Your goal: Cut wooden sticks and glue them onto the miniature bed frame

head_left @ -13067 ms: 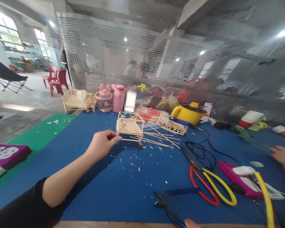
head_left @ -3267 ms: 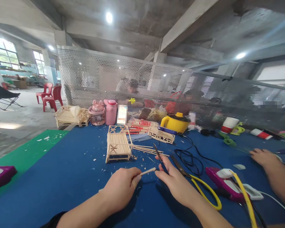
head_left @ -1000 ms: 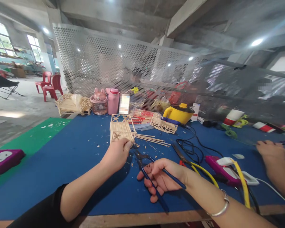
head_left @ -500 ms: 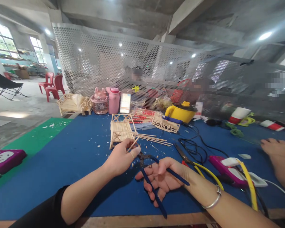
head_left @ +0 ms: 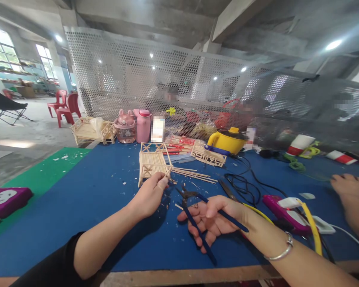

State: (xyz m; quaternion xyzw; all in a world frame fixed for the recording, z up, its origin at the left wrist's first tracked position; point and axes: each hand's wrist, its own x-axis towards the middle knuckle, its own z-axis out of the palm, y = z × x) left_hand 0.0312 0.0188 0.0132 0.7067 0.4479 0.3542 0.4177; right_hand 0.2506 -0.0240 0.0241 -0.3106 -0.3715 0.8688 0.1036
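My left hand (head_left: 149, 196) is closed in a pinch at the near right corner of a small frame model of pale wooden sticks (head_left: 152, 163). A bit of thin stick (head_left: 168, 173) shows at its fingertips; the rest is hidden, and I cannot tell whether it touches the model. In my right hand (head_left: 211, 219), palm up, lies a pair of nippers (head_left: 194, 219) with blue handles. Their handles are spread, and the dark jaws stand apart, pointing toward my left hand. A short stick piece (head_left: 178, 206) shows beside the jaws.
Loose sticks (head_left: 194, 174) lie behind my hands. Scissors (head_left: 227, 190), black cable (head_left: 242, 185) and a purple power strip (head_left: 284, 213) are to the right, near another person's hand (head_left: 351, 195). Farther back stand a yellow pot (head_left: 230, 141), a pink bottle (head_left: 143, 127) and another stick model (head_left: 91, 131).
My left hand has drawn the stick away from the nippers' jaws, toward the model's corner. My right hand has moved slightly right with the nippers. A short stick piece now shows beside the jaws.
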